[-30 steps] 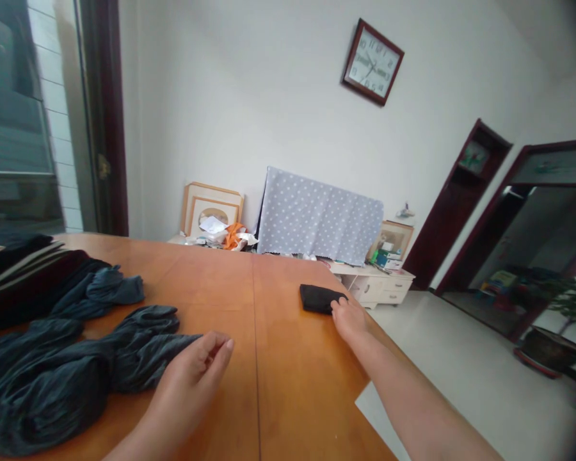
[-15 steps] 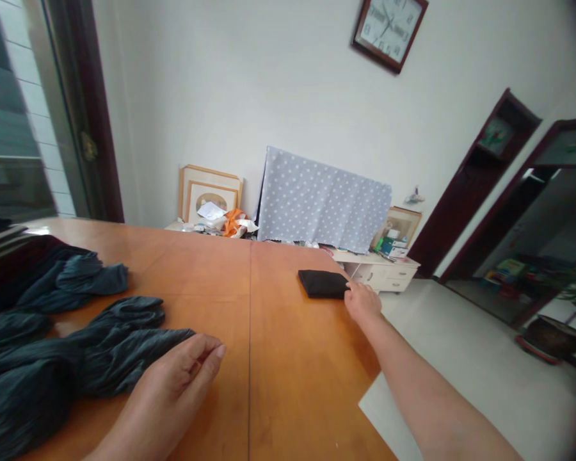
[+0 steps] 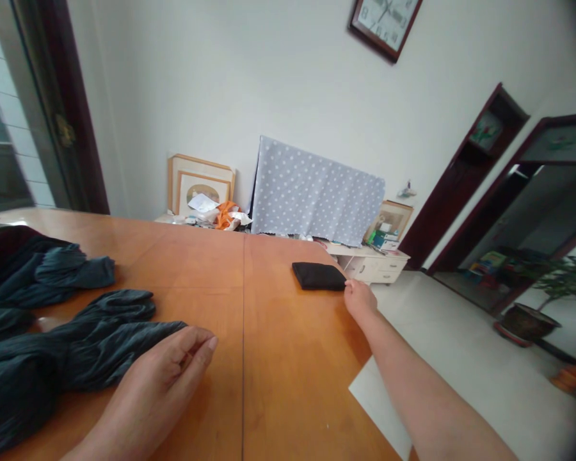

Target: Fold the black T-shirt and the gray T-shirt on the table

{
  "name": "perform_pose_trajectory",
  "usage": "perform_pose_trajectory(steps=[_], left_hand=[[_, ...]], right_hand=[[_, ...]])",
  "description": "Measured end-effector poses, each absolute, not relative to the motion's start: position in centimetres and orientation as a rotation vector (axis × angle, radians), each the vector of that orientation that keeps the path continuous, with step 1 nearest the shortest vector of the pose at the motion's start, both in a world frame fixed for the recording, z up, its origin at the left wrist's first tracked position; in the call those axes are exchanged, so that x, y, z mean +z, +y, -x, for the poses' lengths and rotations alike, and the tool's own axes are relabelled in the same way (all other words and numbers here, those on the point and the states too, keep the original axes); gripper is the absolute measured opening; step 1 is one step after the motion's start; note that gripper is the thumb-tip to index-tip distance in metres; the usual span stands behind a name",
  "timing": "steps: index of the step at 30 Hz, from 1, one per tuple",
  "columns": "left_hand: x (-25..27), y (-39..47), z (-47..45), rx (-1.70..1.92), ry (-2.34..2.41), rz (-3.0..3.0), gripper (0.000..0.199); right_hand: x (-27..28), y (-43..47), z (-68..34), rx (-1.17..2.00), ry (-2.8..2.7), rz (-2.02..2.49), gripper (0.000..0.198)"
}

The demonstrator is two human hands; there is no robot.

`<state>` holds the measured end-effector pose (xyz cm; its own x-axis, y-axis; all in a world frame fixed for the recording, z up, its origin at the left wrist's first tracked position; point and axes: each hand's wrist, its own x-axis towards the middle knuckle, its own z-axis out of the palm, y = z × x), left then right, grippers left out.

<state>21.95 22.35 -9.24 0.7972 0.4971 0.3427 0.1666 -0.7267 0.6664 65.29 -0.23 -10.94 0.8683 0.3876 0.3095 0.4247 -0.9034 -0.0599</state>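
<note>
A flat, rectangular black folded cloth [image 3: 319, 276] lies on the wooden table [image 3: 278, 358] near its right edge. My right hand [image 3: 360, 298] is stretched out to it, fingertips pinched on its near right corner. My left hand [image 3: 166, 371] hovers low over the table at the left, fingers curled in against the thumb, and nothing shows between them. Right behind its knuckles is the end of a crumpled dark grey-green garment [image 3: 110, 346], partly covered by the hand; whether they touch I cannot tell.
Farther left lies a heap of dark blue clothing [image 3: 72, 269]. Beyond the table stand a white cabinet [image 3: 372, 267], a panel under a grey dotted cloth [image 3: 317, 186] and framed pictures [image 3: 199, 186]. A potted plant [image 3: 528, 320] stands on the floor at right.
The view has shifted slightly, so everything sits a little farther left and higher. Both hands keep nearly the same pose, and the black folded cloth stays in its place on the table.
</note>
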Motion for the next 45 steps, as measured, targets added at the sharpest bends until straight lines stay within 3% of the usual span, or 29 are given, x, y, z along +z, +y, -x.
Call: perform_pose_trajectory(steps=[7, 12, 21, 26, 33, 38, 45], left_hand=[[-9.5, 22.5, -22.0, 0.667, 0.48, -2.337, 0.025], [-9.7, 22.7, -22.0, 0.669, 0.483, -2.357, 0.025], [-9.6, 22.7, -22.0, 0.653, 0.479, -2.356, 0.025], [-9.2, 22.3, -21.9, 0.68, 0.466, -2.342, 0.025], [-9.0, 22.2, -21.9, 0.684, 0.463, -2.344, 0.025], [-9.0, 22.2, -21.8, 0.684, 0.473, -2.348, 0.024], [-8.6, 21.9, -21.7, 0.676, 0.455, -2.367, 0.023]], right_hand=[[-11.5, -1.3, -64.9, -0.394, -0.524, 2.927, 0.039], [-11.3, -1.2, -64.4, -0.447, -0.473, 2.922, 0.044], [-11.4, 2.2, -63.0, -0.479, -1.016, 2.775, 0.046], [-11.0, 3.0, -62.4, -0.521, -1.072, 2.764, 0.056], [-10.5, 5.3, -61.2, -0.485, -0.999, 2.847, 0.044], [-11.0, 5.5, -61.3, -0.497, -0.981, 2.836, 0.049], [-11.3, 3.7, -61.2, -0.249, -1.007, 2.907, 0.058]])
